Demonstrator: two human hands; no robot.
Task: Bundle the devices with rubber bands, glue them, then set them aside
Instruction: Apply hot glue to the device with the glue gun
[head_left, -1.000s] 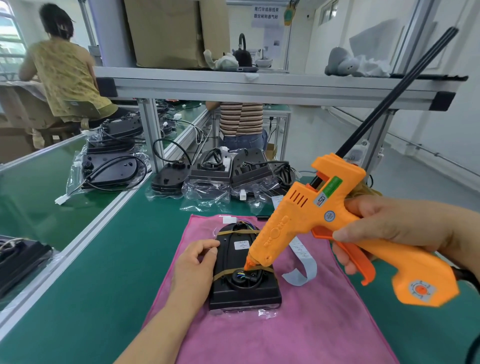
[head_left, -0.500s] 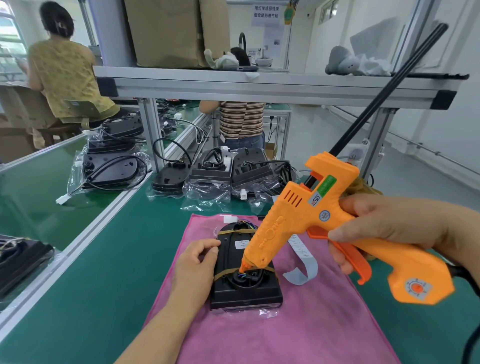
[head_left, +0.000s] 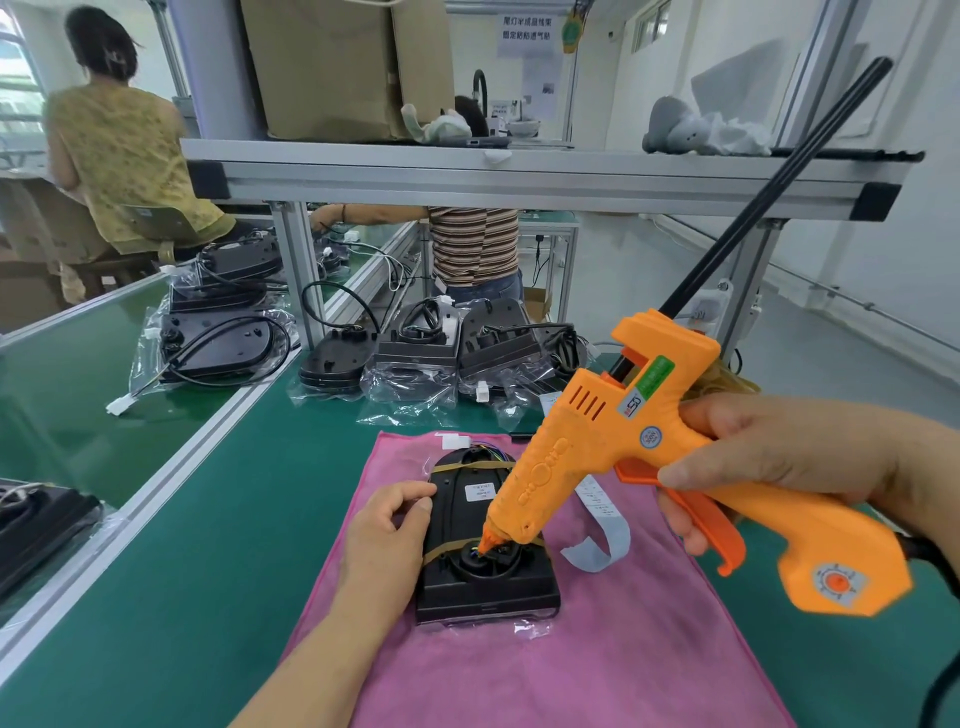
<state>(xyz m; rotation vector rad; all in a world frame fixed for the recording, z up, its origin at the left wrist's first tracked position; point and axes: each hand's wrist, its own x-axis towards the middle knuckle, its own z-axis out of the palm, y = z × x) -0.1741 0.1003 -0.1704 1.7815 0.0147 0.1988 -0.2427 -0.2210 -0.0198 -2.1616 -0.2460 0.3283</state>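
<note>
Nearest me, a pink cloth (head_left: 597, 649) lies on the green bench (head_left: 208, 519), and the black device (head_left: 488, 592) sits flat on it, crossed by two tan rubber bands (head_left: 436, 553). The left hand (head_left: 387, 540) grips the device's left edge with curled fingers. The right hand (head_left: 779, 457) is wrapped round the orange glue gun (head_left: 597, 457), fingers on its trigger, nozzle down in the round recess at the device's near end. A curled paper strip (head_left: 602, 519) lies just right of the device. Farther back, bagged devices (head_left: 415, 353) crowd the bench below a shelf (head_left: 519, 171) carrying a cardboard box (head_left: 332, 67).
</note>
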